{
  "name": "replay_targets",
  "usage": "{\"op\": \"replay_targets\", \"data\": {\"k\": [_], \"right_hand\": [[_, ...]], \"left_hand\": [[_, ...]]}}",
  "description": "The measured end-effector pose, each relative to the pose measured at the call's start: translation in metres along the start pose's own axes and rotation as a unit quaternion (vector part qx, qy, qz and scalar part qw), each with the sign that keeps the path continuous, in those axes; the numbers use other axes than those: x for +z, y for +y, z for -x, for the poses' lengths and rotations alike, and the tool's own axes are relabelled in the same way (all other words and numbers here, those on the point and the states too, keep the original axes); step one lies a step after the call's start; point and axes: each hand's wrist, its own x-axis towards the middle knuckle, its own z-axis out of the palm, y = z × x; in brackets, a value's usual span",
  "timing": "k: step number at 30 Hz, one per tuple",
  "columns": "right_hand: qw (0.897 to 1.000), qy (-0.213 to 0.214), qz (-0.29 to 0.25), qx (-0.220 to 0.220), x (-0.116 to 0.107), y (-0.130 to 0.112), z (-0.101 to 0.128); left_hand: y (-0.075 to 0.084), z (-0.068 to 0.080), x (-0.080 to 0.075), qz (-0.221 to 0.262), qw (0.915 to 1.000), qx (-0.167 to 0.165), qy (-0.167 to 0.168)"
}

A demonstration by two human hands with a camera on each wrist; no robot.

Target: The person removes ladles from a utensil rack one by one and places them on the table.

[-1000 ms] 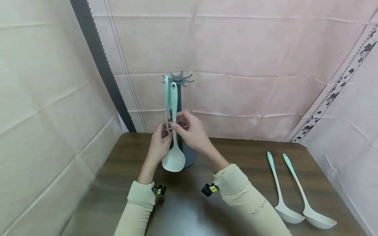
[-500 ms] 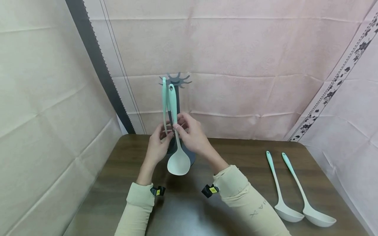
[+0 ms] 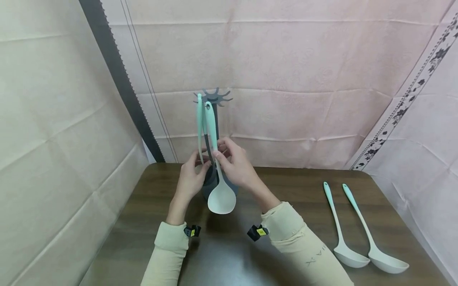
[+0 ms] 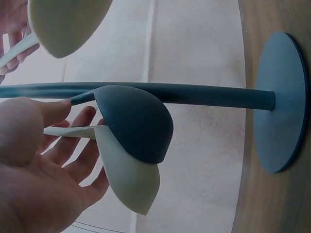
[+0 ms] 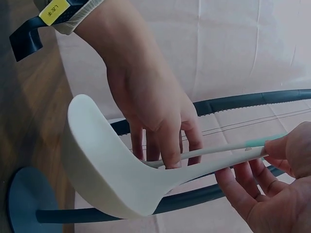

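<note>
Holding: my right hand (image 3: 236, 169) pinches the handle of a ladle (image 3: 218, 174) between thumb and curled fingertips, just in front of the stand (image 3: 214, 119).
Ladle: pale bowl down, mint handle up; its top end sits against the stand's hook ring, though whether it is hooked on I cannot tell. Bowl hangs in front of the stand's base, off the table (image 3: 286, 206).
Left hand: my left hand (image 3: 191, 178) is just left of the stand's pole, fingers lightly curled, fingertips on the thin handle of a second ladle (image 3: 199, 123) that hangs from the stand's left side. Left wrist view shows fingers fairly straight behind that handle, thumb near it; a loose touch more than a grip.
Second ladle bowl: in the left wrist view a pale bowl (image 4: 129, 179) lies beside a dark bowl (image 4: 133, 124), both close to the pole (image 4: 194, 93).
Stand: dark grey, round base (image 4: 282, 102) on the table, pole upright, ring of hooks on top.
Right wrist view: ladle bowl (image 5: 107, 165) in front of the pole, my fingers (image 5: 243, 187) under its handle.
Right of the stand: two more ladles (image 3: 358, 234), well apart from it, lying side by side on the table, bowls toward me.
</note>
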Motion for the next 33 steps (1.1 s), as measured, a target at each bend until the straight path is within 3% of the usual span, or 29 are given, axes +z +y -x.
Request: {"op": "replay_targets", "data": {"k": [8, 18, 26, 33], "right_hand": [[1.000, 0.015, 0.006, -0.001, -0.002, 0.004, 0.002], [1.000, 0.021, 0.016, -0.003, -0.001, 0.005, 0.002], [1.000, 0.021, 0.023, 0.004, -0.004, 0.003, 0.003], [1.000, 0.021, 0.011, 0.004, -0.003, 0.004, 0.004]], "left_hand": [[0.001, 0.001, 0.000, -0.018, 0.9998, 0.005, -0.002], [0.014, 0.006, -0.005, -0.040, 0.9983, -0.041, -0.008], [0.023, 0.006, -0.006, -0.002, 0.9977, -0.060, -0.030], [0.017, 0.004, -0.004, 0.001, 0.9970, -0.073, -0.025]]}}
